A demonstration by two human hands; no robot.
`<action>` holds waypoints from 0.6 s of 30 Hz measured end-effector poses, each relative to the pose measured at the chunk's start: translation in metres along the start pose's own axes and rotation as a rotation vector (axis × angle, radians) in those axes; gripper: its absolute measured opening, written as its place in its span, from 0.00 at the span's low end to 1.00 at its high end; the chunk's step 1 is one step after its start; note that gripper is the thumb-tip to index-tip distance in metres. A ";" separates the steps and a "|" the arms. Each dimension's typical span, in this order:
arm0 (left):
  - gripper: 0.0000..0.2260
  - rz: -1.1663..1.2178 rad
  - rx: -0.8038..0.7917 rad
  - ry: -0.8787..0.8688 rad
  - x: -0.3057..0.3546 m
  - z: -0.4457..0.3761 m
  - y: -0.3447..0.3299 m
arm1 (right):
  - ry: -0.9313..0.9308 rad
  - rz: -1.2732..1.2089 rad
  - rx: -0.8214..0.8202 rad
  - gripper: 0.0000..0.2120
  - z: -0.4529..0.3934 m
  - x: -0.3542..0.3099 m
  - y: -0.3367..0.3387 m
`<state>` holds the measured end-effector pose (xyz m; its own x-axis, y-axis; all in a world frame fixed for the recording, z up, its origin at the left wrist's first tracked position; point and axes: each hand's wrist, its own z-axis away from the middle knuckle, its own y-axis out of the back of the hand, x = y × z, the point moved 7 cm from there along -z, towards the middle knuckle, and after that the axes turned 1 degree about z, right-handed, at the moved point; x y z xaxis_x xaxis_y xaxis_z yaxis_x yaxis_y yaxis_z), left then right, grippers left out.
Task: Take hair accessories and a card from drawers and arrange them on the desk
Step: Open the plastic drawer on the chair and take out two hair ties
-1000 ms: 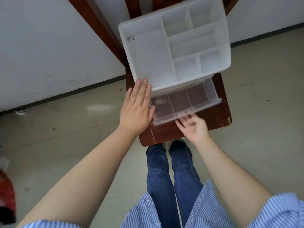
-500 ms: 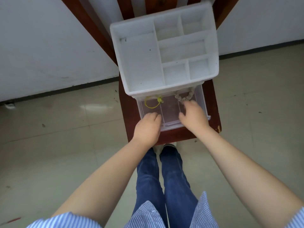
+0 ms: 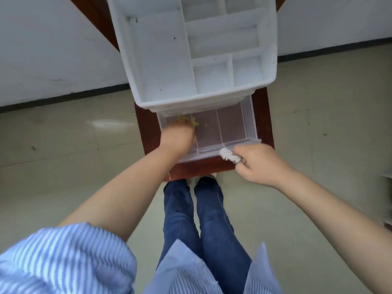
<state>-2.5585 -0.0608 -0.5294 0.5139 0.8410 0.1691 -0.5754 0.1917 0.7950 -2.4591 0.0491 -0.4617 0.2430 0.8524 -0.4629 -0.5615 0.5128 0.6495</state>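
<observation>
A white organiser [image 3: 165, 60] with open top compartments is seen on a dark red-brown bench [image 3: 263, 115]. A clear drawer [image 3: 231, 122] is pulled out from under it toward the person, and is divided by thin walls into sections.

The left hand [image 3: 178, 139] is reached into the drawer's left section, knuckles up. A yellow hair tie [image 3: 188, 120] is seen just beyond that hand, partly hidden by it and blurred. The left fingers are curled down out of sight, so it cannot be told whether the tie is gripped or only touched.

The right hand [image 3: 258, 164] is held at the drawer's front right corner, outside the drawer and over the near edge of the bench. Its fingers are closed on a pale beaded accessory [image 3: 230, 155], a bunch of which sticks out to the left from the fist and lies against the drawer's front lip. The exact kind of accessory cannot be made out.

The middle and right sections of the drawer show only the bench colour through the clear floor. No card can be made out in what is shown of the drawer.

Below the bench, blue jeans [image 3: 197, 219] and a striped blue shirt [image 3: 63, 262] are seen above a pale tiled floor [image 3: 63, 145]. A white wall [image 3: 53, 49] with a dark skirting line runs behind.
</observation>
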 end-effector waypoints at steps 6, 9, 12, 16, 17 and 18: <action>0.08 0.489 0.093 0.012 0.002 0.067 0.026 | -0.401 -0.387 -0.134 0.20 0.005 0.019 -0.052; 0.16 0.680 0.148 0.124 -0.011 0.091 0.035 | -0.461 -0.515 0.015 0.18 -0.017 0.011 -0.050; 0.10 0.740 0.216 0.204 -0.024 0.109 0.039 | -0.422 -0.611 0.037 0.24 -0.038 -0.004 -0.040; 0.05 0.756 0.242 0.344 -0.049 0.119 0.035 | -0.395 -0.550 -0.003 0.31 -0.079 -0.011 -0.016; 0.06 0.750 0.233 0.368 -0.054 0.119 0.034 | -0.387 -0.522 -0.021 0.31 -0.085 -0.013 -0.012; 0.07 0.739 0.223 0.373 -0.057 0.118 0.033 | -0.371 -0.475 -0.035 0.30 -0.089 -0.015 -0.008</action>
<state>-2.5320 -0.1619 -0.4443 -0.2090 0.8299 0.5174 -0.5216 -0.5421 0.6589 -2.5285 0.0230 -0.5131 0.7298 0.5127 -0.4522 -0.3479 0.8479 0.4000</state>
